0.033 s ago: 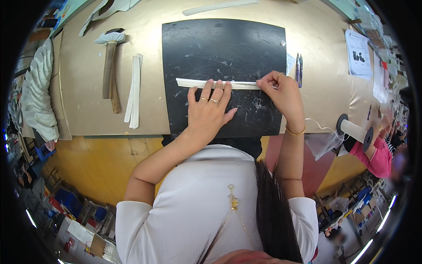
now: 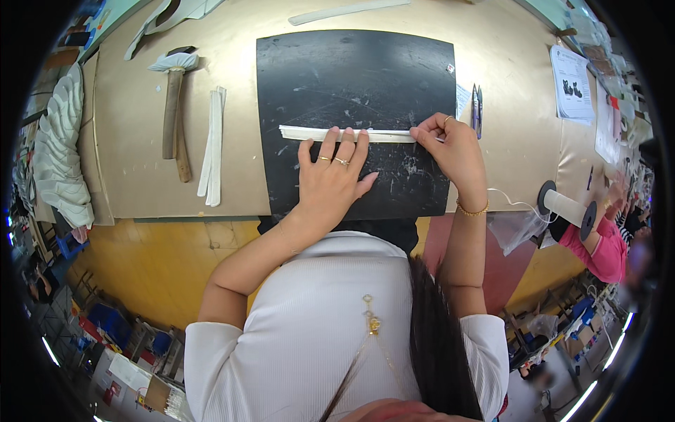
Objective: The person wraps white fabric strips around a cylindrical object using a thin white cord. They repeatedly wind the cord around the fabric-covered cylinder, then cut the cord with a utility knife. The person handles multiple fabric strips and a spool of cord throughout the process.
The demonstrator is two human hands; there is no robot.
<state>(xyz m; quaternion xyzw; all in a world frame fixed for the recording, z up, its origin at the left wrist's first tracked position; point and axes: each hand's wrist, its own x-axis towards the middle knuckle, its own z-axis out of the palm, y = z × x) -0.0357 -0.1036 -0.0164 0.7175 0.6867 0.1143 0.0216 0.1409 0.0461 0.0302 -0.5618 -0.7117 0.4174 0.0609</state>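
A long, narrow white strip [image 2: 390, 137] lies across the black mat [image 2: 351, 77], folded or layered along its length. My left hand [image 2: 334, 165] rests on it with fingers spread, the fingertips pressing on its middle and the thumb out on the mat. At the strip's right end, my right hand [image 2: 453, 151] is closed in a pinch of thumb and forefinger on it. Two more white strips [image 2: 212, 148] lie together on the table, left of the mat.
Left of those strips are two hammers [image 2: 172, 116], one with a white-wrapped head. Pens [image 2: 477, 112] lie right of the mat, near printed sheets [image 2: 573, 84]. A spool [image 2: 566, 209] is at the table's right edge. Stacked white pieces [image 2: 63, 155] line the far left.
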